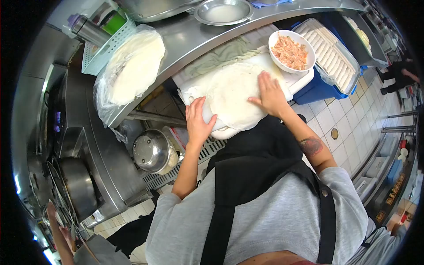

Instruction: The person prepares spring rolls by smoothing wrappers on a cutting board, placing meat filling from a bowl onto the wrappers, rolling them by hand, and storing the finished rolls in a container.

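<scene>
A round, thin white dough sheet (236,95) lies on a white cutting board (223,134) in front of me. My right hand (268,96) rests flat near the sheet's right edge, fingers extended and holding nothing. At the left side of the board, my left hand (199,120) has its fingers apart, touching or just over the edge. A white bowl (311,62) of shredded orange-pink filling (289,51) stands beyond my right hand. To its right, a tray holds rows of pale rolls (329,55). A crumpled greenish cloth (212,57) lies behind the sheet.
More round white sheets (138,66) sit in clear plastic on the steel counter (185,42), beside a pale green basket (89,66). A steel bowl (201,17) stands behind. The blue bin (309,92) is under the tray. Below left is a metal pot (150,150). Other people stand at the edges.
</scene>
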Motion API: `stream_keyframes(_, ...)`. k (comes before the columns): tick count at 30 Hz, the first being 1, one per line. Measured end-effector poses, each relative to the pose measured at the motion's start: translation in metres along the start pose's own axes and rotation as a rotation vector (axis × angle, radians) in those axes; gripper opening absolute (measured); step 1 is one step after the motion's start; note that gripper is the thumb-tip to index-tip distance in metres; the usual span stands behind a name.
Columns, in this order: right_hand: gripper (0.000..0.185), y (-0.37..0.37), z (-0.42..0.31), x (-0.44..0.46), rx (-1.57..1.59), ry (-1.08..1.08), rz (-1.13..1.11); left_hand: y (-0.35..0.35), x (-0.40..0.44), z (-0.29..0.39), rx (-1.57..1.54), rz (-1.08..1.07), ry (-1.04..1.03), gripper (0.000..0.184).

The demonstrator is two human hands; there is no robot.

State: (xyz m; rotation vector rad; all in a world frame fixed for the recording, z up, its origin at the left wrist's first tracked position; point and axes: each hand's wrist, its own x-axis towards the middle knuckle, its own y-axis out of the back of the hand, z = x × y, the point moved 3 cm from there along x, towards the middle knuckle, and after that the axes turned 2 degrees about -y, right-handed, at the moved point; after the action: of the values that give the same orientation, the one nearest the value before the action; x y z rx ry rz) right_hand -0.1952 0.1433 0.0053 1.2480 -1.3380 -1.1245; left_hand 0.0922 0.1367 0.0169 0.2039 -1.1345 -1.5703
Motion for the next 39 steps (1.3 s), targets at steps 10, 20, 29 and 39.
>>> stream_keyframes(10, 0.104, -0.007, -0.03, 0.034, 0.066, 0.1, -0.044, -0.001, 0.0, 0.003, 0.031, -0.028, -0.002, 0.065)
stream_keyframes(20, 0.052, 0.11, -0.036, 0.055, 0.221, 0.02, 0.325, -0.002, -0.003, -0.003, 0.018, -0.015, -0.003, 0.06)
stream_keyframes(29, 0.033, 0.16, -0.055, 0.142, 0.041, 0.383, 0.547, 0.0, -0.003, -0.001, -0.004, -0.012, 0.016, 0.058)
stream_keyframes(39, 0.024, 0.179, -0.021, 0.088, 0.422, 0.355, 0.885, -0.003, -0.003, -0.003, 0.024, -0.005, -0.03, 0.052)
